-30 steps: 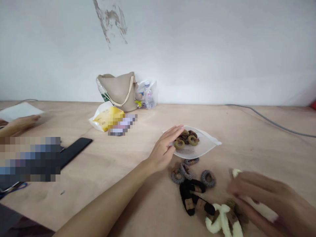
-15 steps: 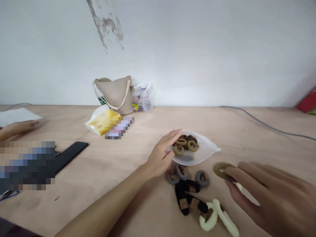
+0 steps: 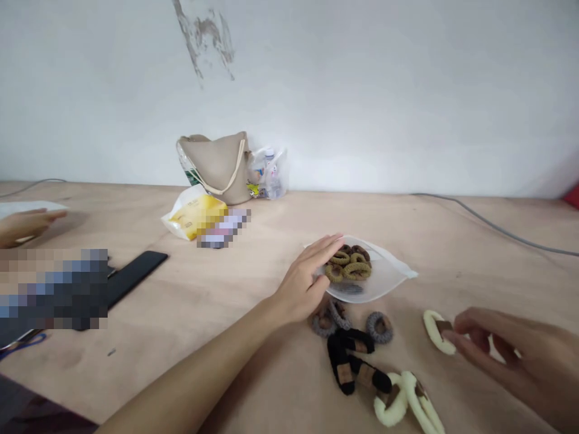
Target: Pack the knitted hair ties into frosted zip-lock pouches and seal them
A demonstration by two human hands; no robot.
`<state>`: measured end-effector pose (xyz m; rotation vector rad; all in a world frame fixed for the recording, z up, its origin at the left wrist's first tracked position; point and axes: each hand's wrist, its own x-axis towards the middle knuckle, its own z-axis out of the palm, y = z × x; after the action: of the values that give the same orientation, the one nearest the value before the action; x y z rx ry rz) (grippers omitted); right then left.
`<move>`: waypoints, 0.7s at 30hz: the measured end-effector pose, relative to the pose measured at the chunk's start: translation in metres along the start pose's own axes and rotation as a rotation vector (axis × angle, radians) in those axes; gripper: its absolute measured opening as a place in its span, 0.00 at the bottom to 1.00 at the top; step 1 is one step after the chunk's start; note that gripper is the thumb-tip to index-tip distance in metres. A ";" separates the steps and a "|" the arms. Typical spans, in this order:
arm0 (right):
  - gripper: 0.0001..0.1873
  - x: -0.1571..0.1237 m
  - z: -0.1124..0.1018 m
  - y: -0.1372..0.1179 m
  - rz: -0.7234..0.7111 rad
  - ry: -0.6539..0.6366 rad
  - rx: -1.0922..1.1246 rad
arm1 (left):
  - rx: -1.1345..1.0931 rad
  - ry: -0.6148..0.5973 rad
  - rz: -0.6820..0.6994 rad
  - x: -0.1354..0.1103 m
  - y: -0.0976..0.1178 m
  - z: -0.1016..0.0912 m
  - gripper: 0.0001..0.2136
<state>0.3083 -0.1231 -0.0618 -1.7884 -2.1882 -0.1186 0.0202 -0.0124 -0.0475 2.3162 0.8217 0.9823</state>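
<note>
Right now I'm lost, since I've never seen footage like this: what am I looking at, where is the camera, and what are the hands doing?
This is one view from a camera worn on a person's head, looking forward and down, so the two bare arms in the middle and at the right are that person's own. Their left hand rests at the edge of a clear plastic bag that holds olive and brown fuzzy rings, probably hair ties. Their right hand is beside a cream fuzzy ring; I cannot tell whether it grips it. More grey and black rings lie loose on the wooden table. A beige tote bag stands by the wall, and another person's hand shows at far left.
</note>
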 end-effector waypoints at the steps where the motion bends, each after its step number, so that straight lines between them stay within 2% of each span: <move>1: 0.09 -0.003 0.003 -0.002 0.018 -0.048 -0.008 | -0.002 0.001 0.002 0.000 0.000 0.000 0.33; 4: 0.09 -0.005 0.011 -0.011 0.030 -0.071 -0.029 | -0.003 0.009 -0.002 -0.001 0.000 0.001 0.33; 6: 0.09 -0.005 0.011 -0.016 -0.027 0.005 -0.025 | -0.002 0.014 -0.007 -0.001 0.000 0.001 0.34; 8: 0.09 -0.002 0.007 -0.021 -0.138 0.122 -0.002 | 0.000 0.013 -0.010 -0.001 0.000 0.001 0.34; 11: 0.07 0.008 -0.003 -0.037 -0.404 0.314 0.046 | 0.005 0.007 -0.012 -0.001 0.000 0.000 0.34; 13: 0.05 0.023 -0.008 -0.051 -0.546 0.382 0.063 | 0.006 0.008 -0.012 -0.001 0.000 0.000 0.34; 14: 0.05 0.031 -0.009 -0.058 -0.573 0.401 0.055 | 0.005 0.009 -0.011 -0.001 0.000 0.000 0.34; 18: 0.09 0.051 -0.009 -0.072 -0.448 0.411 0.026 | 0.008 0.008 -0.009 -0.001 0.001 0.001 0.34; 21: 0.07 0.033 -0.005 -0.070 -0.398 0.292 0.191 | 0.014 -0.001 -0.008 -0.001 0.001 0.001 0.34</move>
<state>0.2362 -0.1084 -0.0382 -1.1399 -2.2217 -0.2343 0.0203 -0.0141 -0.0481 2.3233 0.8394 0.9748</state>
